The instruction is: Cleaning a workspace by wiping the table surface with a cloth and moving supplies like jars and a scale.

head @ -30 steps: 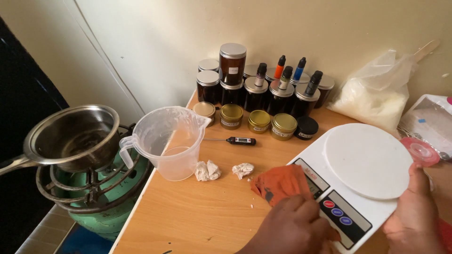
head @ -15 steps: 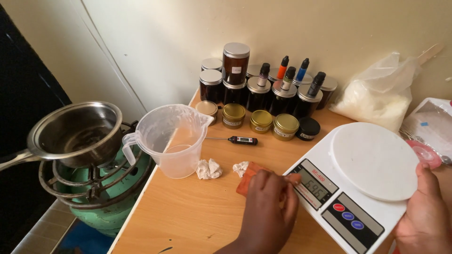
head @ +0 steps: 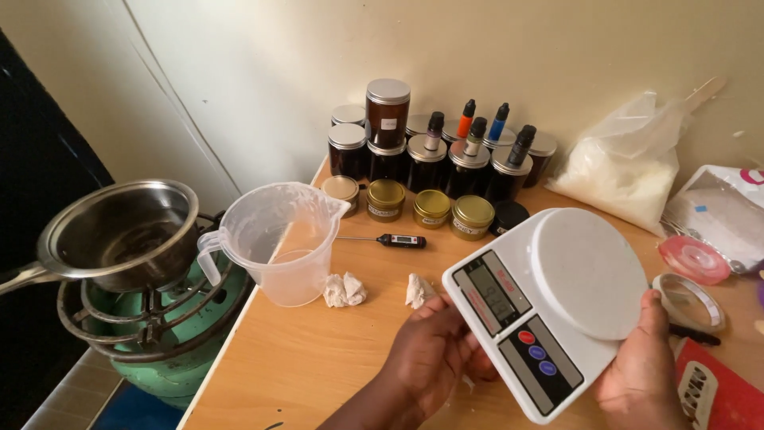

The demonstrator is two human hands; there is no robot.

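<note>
Both hands are holding the flat white kitchen scale [head: 549,306] up, near right over the wooden table [head: 318,358]. The left hand [head: 434,350] is curled under its left edge; the right hand [head: 637,374] is gripping its right edge.

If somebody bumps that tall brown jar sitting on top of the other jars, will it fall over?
Probably yes: the tall brown jar stands stacked on the shorter jars' lids, so a nudge could tip it. It looks like glass, likely breakable. Its round body would probably roll on the table.

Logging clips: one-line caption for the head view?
Both hands, left and right, hold a white scale above a wooden table.
</note>
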